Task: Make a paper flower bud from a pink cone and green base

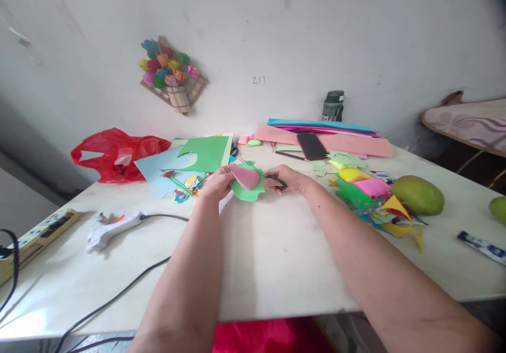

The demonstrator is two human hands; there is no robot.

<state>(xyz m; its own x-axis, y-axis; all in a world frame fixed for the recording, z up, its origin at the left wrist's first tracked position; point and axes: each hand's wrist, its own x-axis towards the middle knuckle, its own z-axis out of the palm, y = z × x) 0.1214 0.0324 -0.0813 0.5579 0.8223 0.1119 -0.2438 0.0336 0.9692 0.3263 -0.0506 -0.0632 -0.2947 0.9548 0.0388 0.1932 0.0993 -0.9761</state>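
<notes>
Above the middle of the table, my left hand (218,183) is closed on a paper piece made of a pink paper cone (245,177) with a light green paper base (253,193) around it. The green edge looks wavy and cut. My right hand (290,178) is closed round the black handles of a pair of scissors (275,180), just right of the green paper. The scissor blades reach toward the far side of the green piece and are partly hidden by it.
Left on the table lie a white glue gun (113,232), a power strip (35,242), a red plastic bag (118,155) and coloured paper sheets (205,152). At right are a phone (312,146), paper scraps (395,221), a green mango (417,195) and a tube (482,247). A bottle (333,106) stands behind.
</notes>
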